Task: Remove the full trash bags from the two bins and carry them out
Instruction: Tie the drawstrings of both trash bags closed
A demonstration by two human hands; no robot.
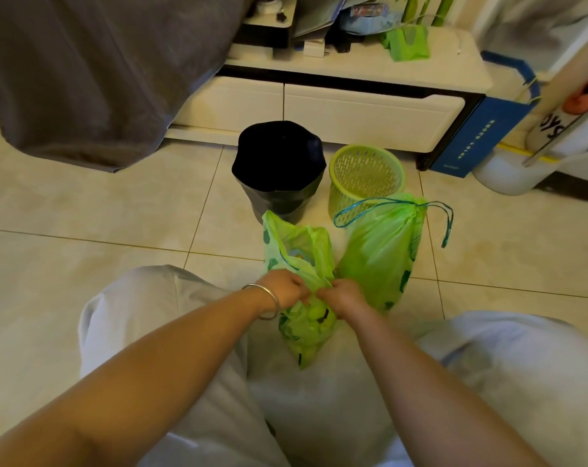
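Two green trash bags lie on the tiled floor in front of me. The left bag (302, 328) has its neck pinched between my left hand (284, 289) and my right hand (345, 296), both closed on the plastic. Its upper flap (296, 244) stands loose above my hands. The right bag (382, 251) is drawn shut with a blue drawstring (446, 227) and lies untouched. Behind them stand a bin with a black liner (279, 170) and a light green mesh bin (365, 175) with no bag in it.
A white low cabinet (353, 106) runs behind the bins, with a green bag (407, 42) on top. A grey cloth (90, 72) hangs at the upper left. A blue box (478, 136) and white items stand at the right. My light trouser knees (144, 318) flank the bags.
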